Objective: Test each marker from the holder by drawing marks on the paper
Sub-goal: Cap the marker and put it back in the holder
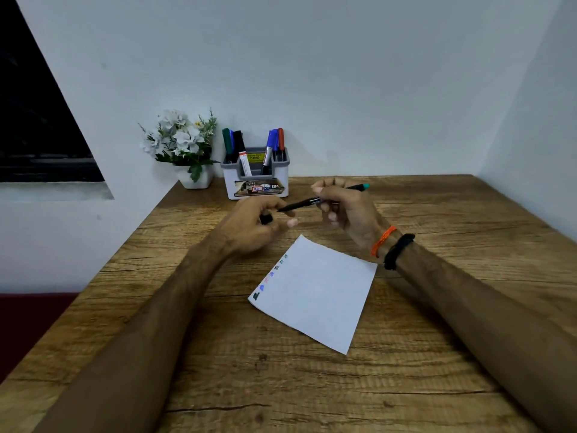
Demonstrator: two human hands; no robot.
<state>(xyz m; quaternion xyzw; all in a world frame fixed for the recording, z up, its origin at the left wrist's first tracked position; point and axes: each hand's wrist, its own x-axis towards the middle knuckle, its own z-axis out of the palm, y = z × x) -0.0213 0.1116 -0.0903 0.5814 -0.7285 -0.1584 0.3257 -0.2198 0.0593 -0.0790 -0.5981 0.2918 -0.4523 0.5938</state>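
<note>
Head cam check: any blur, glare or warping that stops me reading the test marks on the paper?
Head view: lighting dim and even, no glare on the paper; wide-angle warp bends the table edges and walls; the marks along the paper's left edge show as small soft blobs, colours readable, shapes not; the left hand is slightly blurred.

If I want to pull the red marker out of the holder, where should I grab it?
Probably pinch the red marker by its cap end, coming straight down from above. It stands upright at the right end of the holder, only its top sticks out, and a blue marker crowds its left.
</note>
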